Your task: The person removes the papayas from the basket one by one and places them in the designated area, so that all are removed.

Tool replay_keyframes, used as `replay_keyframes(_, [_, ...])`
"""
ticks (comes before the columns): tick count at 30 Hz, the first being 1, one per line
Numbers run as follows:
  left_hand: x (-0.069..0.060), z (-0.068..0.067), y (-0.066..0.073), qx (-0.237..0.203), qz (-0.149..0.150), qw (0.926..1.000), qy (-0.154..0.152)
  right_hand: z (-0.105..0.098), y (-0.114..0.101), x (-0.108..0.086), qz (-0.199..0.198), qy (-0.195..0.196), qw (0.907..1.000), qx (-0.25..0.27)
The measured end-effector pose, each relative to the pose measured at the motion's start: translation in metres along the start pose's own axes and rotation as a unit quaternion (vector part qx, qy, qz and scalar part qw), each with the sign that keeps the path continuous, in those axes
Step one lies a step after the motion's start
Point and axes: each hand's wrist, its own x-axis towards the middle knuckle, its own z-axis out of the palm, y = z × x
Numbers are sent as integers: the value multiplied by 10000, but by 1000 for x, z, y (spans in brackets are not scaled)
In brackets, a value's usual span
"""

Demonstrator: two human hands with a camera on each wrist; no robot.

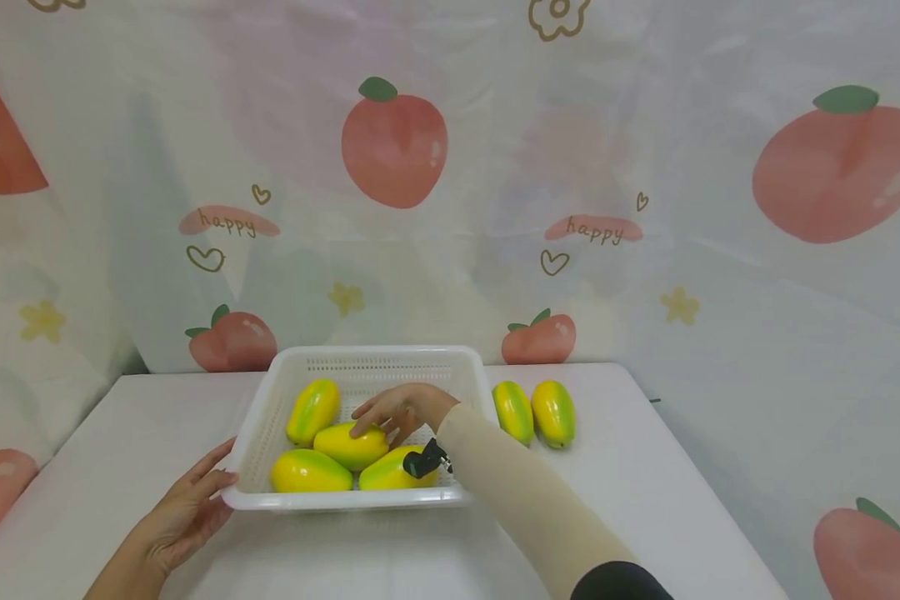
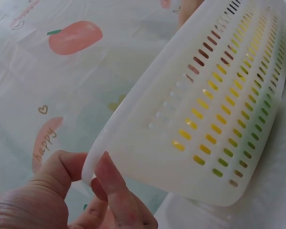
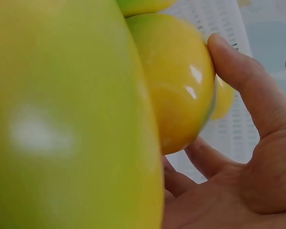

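Note:
A white slotted plastic basket (image 1: 375, 498) stands on the table with several glossy yellow-green papayas in it. My left hand (image 1: 187, 510) pinches the basket's left rim; the left wrist view shows thumb and fingers (image 2: 112, 183) on both sides of that rim. Inside the basket, my right hand (image 1: 405, 410) holds the middle papaya (image 1: 348, 448) by its right end. In the right wrist view this papaya (image 3: 176, 86) sits between the digits, while a nearer papaya (image 3: 71, 119) fills the left side. Other papayas lie at the back left (image 1: 313, 410), front left (image 1: 311, 472) and front right (image 1: 386, 471).
Two more papayas, one beside the basket (image 1: 513, 412) and another to its right (image 1: 553, 413), lie on the white table (image 1: 630, 492). A fruit-printed cloth (image 1: 450, 275) hangs behind the table. A small black device (image 1: 423, 460) is on the right wrist.

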Motion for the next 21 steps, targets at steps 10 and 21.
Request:
replay_keyframes(10, [-1,1,-1,-18,29,10000,-5,-3,5,2,-10,-190,9994,-283])
replay_keyframes(21, [0,0,0,-86,-44,10000,-4,-8,11,2,-177,-375,9981,-447])
